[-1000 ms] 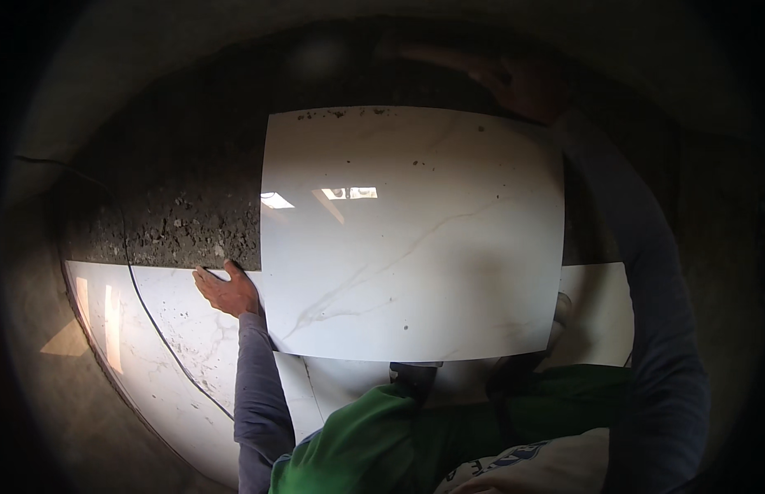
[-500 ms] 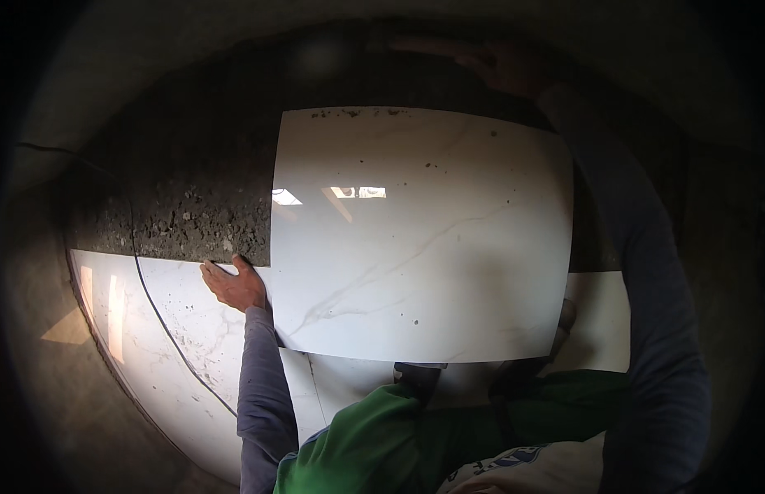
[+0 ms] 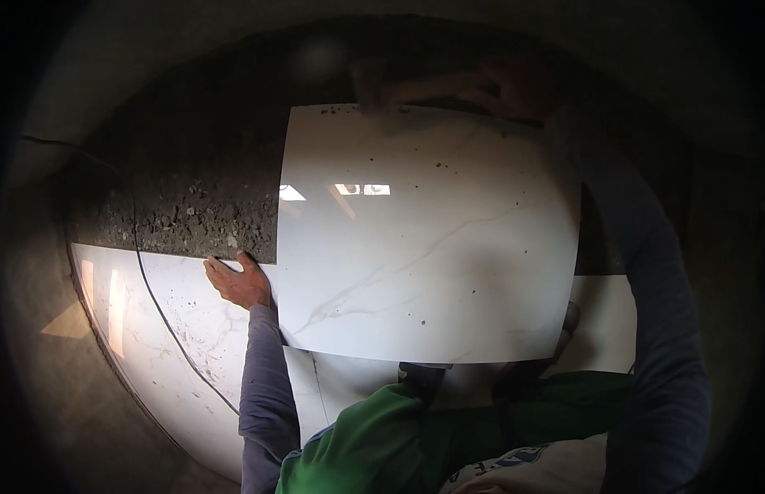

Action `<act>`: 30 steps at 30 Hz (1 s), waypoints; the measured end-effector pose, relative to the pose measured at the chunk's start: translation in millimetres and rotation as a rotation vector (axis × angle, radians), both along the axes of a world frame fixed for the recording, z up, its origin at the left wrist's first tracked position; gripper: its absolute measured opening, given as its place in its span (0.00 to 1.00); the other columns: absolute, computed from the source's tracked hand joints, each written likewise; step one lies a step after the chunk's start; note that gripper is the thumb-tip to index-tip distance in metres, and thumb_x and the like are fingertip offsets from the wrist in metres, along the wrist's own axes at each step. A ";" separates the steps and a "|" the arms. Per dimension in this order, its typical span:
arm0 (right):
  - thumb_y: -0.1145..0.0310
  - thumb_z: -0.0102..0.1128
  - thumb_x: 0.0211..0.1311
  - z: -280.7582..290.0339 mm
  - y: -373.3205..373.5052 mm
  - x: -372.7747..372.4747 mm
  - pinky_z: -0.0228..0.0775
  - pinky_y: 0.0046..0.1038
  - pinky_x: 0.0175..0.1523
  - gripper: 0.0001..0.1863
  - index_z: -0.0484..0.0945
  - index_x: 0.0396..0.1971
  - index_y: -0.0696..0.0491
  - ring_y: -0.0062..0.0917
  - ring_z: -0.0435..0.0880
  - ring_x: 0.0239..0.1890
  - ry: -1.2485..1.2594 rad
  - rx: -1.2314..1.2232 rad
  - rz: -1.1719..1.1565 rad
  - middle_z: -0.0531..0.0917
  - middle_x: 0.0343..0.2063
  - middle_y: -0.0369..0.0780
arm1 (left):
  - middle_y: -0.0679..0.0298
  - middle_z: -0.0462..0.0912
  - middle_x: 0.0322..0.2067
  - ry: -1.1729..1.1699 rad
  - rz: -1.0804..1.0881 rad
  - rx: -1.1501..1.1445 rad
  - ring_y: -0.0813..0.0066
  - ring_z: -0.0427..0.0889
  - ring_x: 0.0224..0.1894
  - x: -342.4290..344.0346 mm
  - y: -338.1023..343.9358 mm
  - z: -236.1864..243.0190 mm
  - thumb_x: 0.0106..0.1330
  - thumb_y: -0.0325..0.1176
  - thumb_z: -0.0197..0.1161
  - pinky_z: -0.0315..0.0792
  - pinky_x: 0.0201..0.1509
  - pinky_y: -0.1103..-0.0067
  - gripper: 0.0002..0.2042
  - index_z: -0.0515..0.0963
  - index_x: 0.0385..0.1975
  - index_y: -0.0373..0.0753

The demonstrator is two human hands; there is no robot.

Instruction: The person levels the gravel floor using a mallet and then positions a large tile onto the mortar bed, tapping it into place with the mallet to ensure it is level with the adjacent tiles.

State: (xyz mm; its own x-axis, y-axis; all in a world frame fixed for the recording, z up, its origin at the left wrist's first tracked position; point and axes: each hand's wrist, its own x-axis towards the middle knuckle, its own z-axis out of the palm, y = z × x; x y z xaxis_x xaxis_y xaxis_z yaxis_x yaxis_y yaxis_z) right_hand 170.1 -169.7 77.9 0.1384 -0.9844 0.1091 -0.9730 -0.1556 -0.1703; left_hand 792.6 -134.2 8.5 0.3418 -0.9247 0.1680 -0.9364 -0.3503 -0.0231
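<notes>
A large white marbled tile [image 3: 427, 235] lies in the middle, its top face glossy with small dark specks. My left hand [image 3: 238, 284] lies open, fingers spread, on the laid white tiles [image 3: 152, 337] beside the large tile's left edge. My right hand [image 3: 506, 90] is in shadow at the large tile's far edge, closed round the pale handle of a tool [image 3: 432, 86]. The tool's darker head is blurred over that edge; its exact kind and whether it touches the tile are unclear.
Rough dark mortar [image 3: 193, 214] spreads left of the large tile and beyond it. A black cable [image 3: 168, 329] crosses the left tiles. A grey concrete surface [image 3: 94, 412] borders the tiles. My knees in green trousers [image 3: 358, 436] are at the lower middle.
The tool in my right hand has swung down toward the tile's far edge. The tiles and my left hand appear slightly higher and farther right in the picture.
</notes>
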 end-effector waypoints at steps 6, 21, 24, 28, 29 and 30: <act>0.39 0.64 0.66 6.8 2.4 9.0 0.78 0.44 0.36 0.29 0.85 0.36 0.55 0.43 0.87 0.31 -0.011 0.035 -0.060 0.87 0.32 0.48 | 0.54 0.56 0.77 0.028 -0.015 -0.014 0.55 0.53 0.79 -2.1 1.3 3.0 0.73 0.52 0.56 0.54 0.79 0.59 0.37 0.57 0.76 0.37; 0.38 0.62 0.67 -2.5 -30.2 41.0 0.78 0.46 0.37 0.30 0.85 0.36 0.56 0.48 0.85 0.28 -0.230 0.032 -0.074 0.86 0.26 0.49 | 0.52 0.57 0.76 0.030 -0.001 -0.029 0.54 0.53 0.78 -3.8 0.6 2.9 0.73 0.53 0.56 0.54 0.78 0.56 0.37 0.58 0.76 0.37; 0.36 0.60 0.67 1.3 -29.4 43.5 0.78 0.46 0.37 0.32 0.85 0.34 0.56 0.48 0.85 0.27 -0.094 0.016 -0.037 0.86 0.26 0.49 | 0.52 0.57 0.76 0.035 -0.034 -0.043 0.54 0.53 0.78 -1.1 2.4 0.9 0.73 0.53 0.56 0.54 0.78 0.56 0.38 0.57 0.76 0.37; 0.34 0.59 0.66 6.8 -31.4 40.3 0.77 0.45 0.35 0.34 0.85 0.30 0.56 0.46 0.85 0.26 -0.273 -0.002 -0.150 0.86 0.26 0.50 | 0.52 0.56 0.76 0.039 -0.030 -0.046 0.54 0.53 0.78 -0.1 1.8 -0.2 0.72 0.54 0.56 0.53 0.78 0.56 0.38 0.57 0.76 0.37; 0.34 0.59 0.66 7.1 -31.7 38.7 0.77 0.45 0.35 0.34 0.85 0.30 0.56 0.46 0.85 0.26 -0.277 0.085 -0.117 0.86 0.26 0.50 | 0.52 0.56 0.76 0.045 -0.013 -0.031 0.53 0.53 0.78 -0.5 1.9 -0.5 0.72 0.54 0.56 0.53 0.78 0.56 0.38 0.57 0.76 0.37; 0.34 0.59 0.67 7.3 -32.1 37.5 0.78 0.45 0.37 0.34 0.85 0.29 0.57 0.46 0.86 0.29 -0.191 0.064 -0.142 0.87 0.27 0.51 | 0.52 0.56 0.76 0.033 -0.005 -0.033 0.53 0.53 0.78 -0.6 1.3 -0.1 0.72 0.54 0.55 0.53 0.79 0.56 0.38 0.57 0.76 0.37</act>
State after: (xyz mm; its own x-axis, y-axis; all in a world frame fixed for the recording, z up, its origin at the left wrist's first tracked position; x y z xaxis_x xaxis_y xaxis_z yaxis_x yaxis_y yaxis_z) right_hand 207.6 -201.8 85.1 -0.0189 -0.9982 0.0566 -0.9336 -0.0027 -0.3583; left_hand 792.0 -132.9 8.4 0.3430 -0.9206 0.1868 -0.9382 -0.3457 0.0191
